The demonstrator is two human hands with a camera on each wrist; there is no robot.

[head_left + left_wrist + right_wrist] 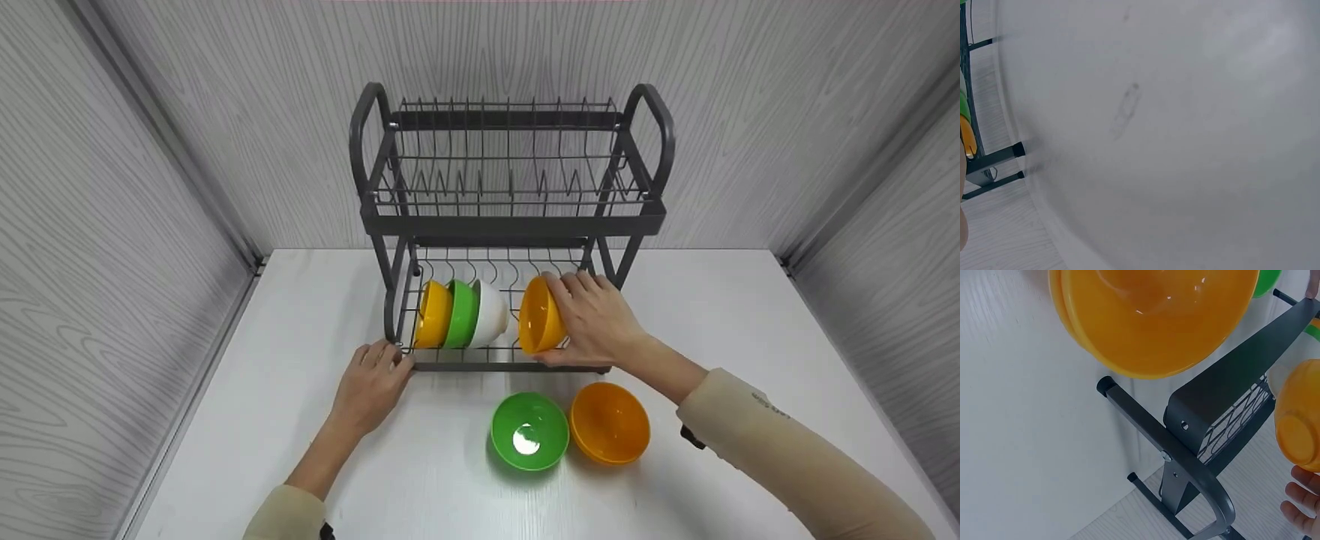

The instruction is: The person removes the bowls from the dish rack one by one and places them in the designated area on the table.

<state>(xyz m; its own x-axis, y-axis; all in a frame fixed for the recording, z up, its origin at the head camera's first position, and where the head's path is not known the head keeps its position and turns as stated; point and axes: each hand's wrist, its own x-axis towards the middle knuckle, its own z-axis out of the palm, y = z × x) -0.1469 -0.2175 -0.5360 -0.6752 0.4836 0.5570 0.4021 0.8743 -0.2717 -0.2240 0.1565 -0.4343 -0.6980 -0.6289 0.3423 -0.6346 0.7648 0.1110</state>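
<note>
Right sleeve (795, 454) slants | right hand (598, 321) grips orange bowl (540, 319) | left hand (371, 384) holds rack (514, 226)

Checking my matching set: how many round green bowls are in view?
2: one green bowl stands low in the dark metal rack, between a yellow bowl and a white bowl; another green bowl sits on the white table, beside stacked orange bowls. Nested ones may be hidden.

You have a white tabletop (202, 450) here. A dark rack (514, 225) stands on it, toward the back. In front of the rack, a green bowl (525, 409) sits just beside a stack of orange bowls (611, 420), all facing up. On your rack's bottom shelf (487, 367), a yellow bowl (433, 319), another green bowl (463, 315) and a white bowl (491, 319) stand tipped on their sides in a row.
</note>
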